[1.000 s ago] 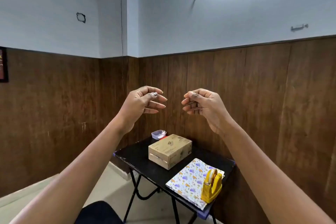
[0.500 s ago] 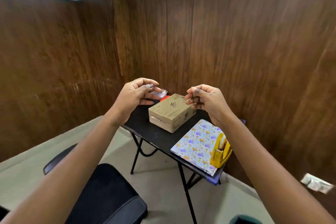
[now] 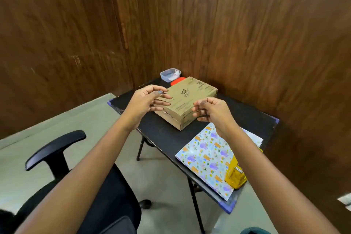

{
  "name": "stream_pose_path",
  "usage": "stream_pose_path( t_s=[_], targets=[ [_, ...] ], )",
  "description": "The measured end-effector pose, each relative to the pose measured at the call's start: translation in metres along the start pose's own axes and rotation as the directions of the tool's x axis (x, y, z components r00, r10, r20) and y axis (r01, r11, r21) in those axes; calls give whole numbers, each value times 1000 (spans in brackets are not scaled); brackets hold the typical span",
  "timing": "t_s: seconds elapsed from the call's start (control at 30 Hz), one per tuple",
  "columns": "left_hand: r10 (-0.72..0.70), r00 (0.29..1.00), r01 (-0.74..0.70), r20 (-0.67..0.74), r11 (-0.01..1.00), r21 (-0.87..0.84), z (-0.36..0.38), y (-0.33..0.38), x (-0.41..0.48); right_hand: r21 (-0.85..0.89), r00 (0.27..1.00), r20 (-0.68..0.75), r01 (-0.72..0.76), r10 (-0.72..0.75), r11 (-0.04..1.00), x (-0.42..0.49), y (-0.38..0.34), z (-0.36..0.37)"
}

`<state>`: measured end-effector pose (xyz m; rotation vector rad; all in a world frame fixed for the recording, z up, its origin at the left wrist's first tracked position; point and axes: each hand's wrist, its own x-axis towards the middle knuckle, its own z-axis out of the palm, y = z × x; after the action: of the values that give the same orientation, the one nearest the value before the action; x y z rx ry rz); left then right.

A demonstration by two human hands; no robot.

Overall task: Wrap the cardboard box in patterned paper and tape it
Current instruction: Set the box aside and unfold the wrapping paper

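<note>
A brown cardboard box (image 3: pixel 187 99) lies flat on a small black folding table (image 3: pixel 165 135). A folded sheet of patterned paper (image 3: pixel 207 156) with purple and orange animals lies on the table's near right part. On the paper's near edge stands a yellow tape dispenser (image 3: pixel 235 175), partly hidden by my right forearm. Both hands hover in the air in front of the box. My left hand (image 3: pixel 146 100) is at its left side and my right hand (image 3: pixel 210 111) at its near right corner. Their fingers are loosely curled and hold nothing.
A small clear plastic container (image 3: pixel 169 74) and a red object (image 3: pixel 176 81) sit behind the box near the wood-panelled wall corner. A black office chair (image 3: pixel 57 150) stands at the lower left, close to the table. The floor is grey.
The view has tilted down from the wall to the table. Both hands have come down from chest height to just in front of the box, still holding nothing.
</note>
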<state>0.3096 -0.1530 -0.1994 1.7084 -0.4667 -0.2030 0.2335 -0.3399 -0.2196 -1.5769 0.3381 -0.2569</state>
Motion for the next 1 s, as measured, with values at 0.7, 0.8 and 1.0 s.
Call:
stream_pose_path(
  t_s=[0.7, 0.8, 1.0],
  targets=[
    [-224, 967, 216, 124, 973, 77, 0, -109, 238, 78, 963, -94, -244, 251, 966, 202, 77, -12],
    [-250, 947, 237, 201, 968, 85, 0, -123, 270, 99, 952, -132, -263, 275, 960, 226, 79, -5],
    [-294, 917, 290, 270, 955, 53, 8, -146, 286, 94, 938, -172, -288, 301, 953, 238, 88, -7]
  ],
)
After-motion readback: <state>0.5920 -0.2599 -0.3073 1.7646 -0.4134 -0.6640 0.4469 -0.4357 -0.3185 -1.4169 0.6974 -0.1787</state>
